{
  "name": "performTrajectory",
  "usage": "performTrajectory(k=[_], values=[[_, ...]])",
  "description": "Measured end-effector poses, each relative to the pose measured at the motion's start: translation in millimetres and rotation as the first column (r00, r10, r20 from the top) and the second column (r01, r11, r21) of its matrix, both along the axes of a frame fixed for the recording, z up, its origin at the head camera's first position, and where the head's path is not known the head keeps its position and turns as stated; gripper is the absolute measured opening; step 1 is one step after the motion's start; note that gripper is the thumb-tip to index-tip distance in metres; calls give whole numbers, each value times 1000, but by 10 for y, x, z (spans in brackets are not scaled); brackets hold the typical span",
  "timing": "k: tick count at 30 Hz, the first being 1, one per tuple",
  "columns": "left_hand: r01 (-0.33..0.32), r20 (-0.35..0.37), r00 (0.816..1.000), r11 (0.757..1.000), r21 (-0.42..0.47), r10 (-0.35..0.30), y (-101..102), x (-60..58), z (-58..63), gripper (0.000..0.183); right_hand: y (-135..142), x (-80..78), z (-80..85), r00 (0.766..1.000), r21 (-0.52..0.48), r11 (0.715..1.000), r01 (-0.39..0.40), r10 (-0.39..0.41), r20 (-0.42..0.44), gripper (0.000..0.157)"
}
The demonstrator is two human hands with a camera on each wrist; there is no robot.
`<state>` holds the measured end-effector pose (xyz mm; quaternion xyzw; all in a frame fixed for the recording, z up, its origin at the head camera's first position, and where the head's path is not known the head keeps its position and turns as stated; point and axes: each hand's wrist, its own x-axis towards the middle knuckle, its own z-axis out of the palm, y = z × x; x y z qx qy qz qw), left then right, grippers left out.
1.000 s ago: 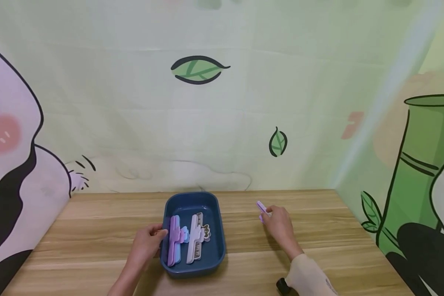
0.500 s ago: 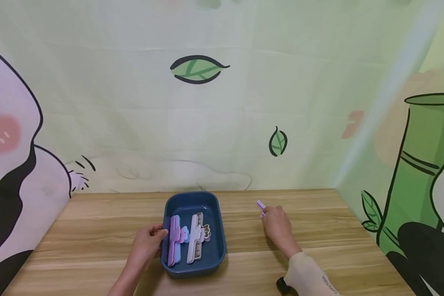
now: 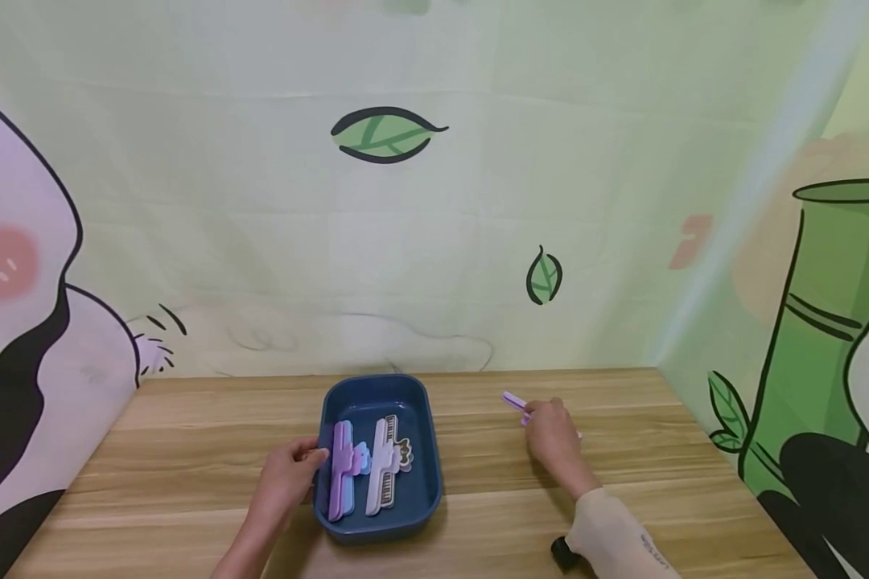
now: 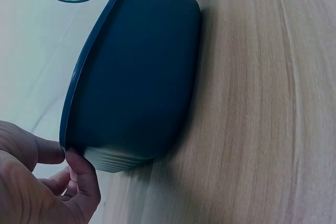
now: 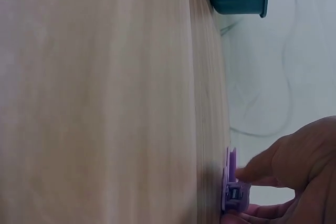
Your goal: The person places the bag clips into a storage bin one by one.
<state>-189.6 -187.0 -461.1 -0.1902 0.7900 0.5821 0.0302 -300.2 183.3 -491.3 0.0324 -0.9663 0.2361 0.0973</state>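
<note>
A dark blue plastic bin (image 3: 422,490) stands on the wooden table. My left hand (image 3: 286,476) pinches its left rim between thumb and fingers, as the left wrist view also shows at the rim (image 4: 79,74). Inside lie a purple-and-blue bag clip (image 3: 340,478) and a white bag clip (image 3: 380,470) with a dark striped pattern, side by side. To the right of the bin, my right hand (image 3: 553,438) pinches a purple bag clip (image 3: 514,400), mostly covered by the hand. In the right wrist view this clip (image 5: 229,199) sits right at the tabletop, its spring part facing the camera.
The wooden table (image 3: 210,418) ends at the back against a pale green cloth backdrop (image 3: 261,201) printed with leaves, pandas and bamboo. A black band (image 3: 565,553) shows at the right sleeve (image 3: 615,531).
My right hand has shifted slightly right, and the purple clip lies at a flatter slant, with its far end showing past the hand. The left hand and the bin stay put.
</note>
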Motion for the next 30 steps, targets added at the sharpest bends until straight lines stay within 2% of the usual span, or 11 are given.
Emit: performTrajectory(k=[9, 16, 20, 25, 30], values=[[-6, 31, 999, 1000, -10, 6, 1, 1, 9, 40, 97, -84, -53, 997, -10, 1000, -7, 6, -76, 21], [3, 5, 1000, 1000, -7, -3, 10, 9, 6, 39, 217, -162, -128, 994, -38, 999, 4, -8, -106, 20], [-1, 15, 1000, 1000, -10, 1, 11, 9, 11, 40, 268, -192, -149, 991, -61, 998, 26, -34, -128, 18], [-4, 28, 1000, 1000, -14, 5, 11, 9, 26, 40, 309, -193, -145, 990, -116, 990, 82, -95, -107, 23], [-6, 32, 999, 1000, -13, 6, 14, 12, 32, 40, 334, -166, -119, 985, -122, 980, 159, -166, -53, 27]])
